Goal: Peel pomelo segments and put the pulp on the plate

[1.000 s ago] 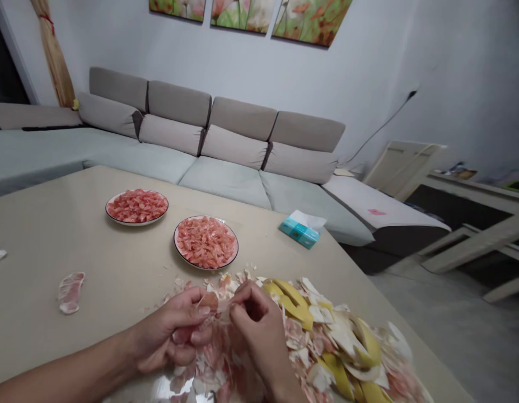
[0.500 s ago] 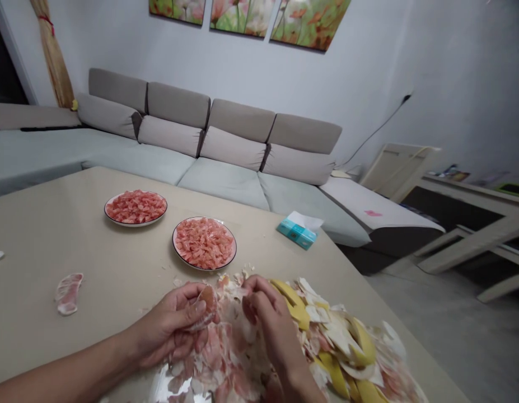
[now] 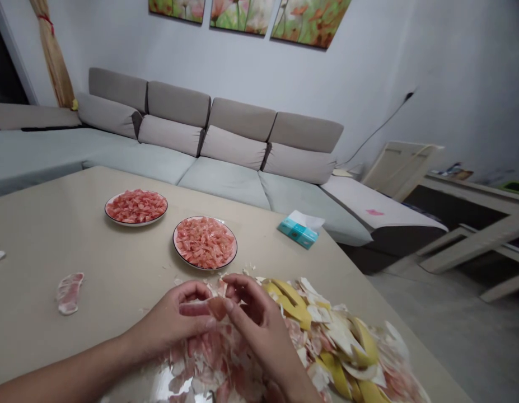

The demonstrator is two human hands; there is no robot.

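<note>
My left hand (image 3: 175, 322) and my right hand (image 3: 253, 324) meet over a heap of pomelo peel and membrane scraps (image 3: 326, 341) at the table's near edge. Both pinch one small pink pomelo piece (image 3: 217, 307) between thumbs and fingertips. The fingers of each hand are curled round it. Just beyond the hands stands a plate of peeled pink pomelo flesh (image 3: 205, 242), and a second such plate (image 3: 136, 206) sits farther left.
A pomelo segment in its skin (image 3: 69, 292) lies on the beige table (image 3: 74, 246) at the left. A teal tissue pack (image 3: 300, 232) rests near the table's far right edge. A grey sofa (image 3: 225, 168) runs behind the table.
My hands were apart half a second ago, the left holding the piece; now they have closed together again on it, slightly farther from me.
</note>
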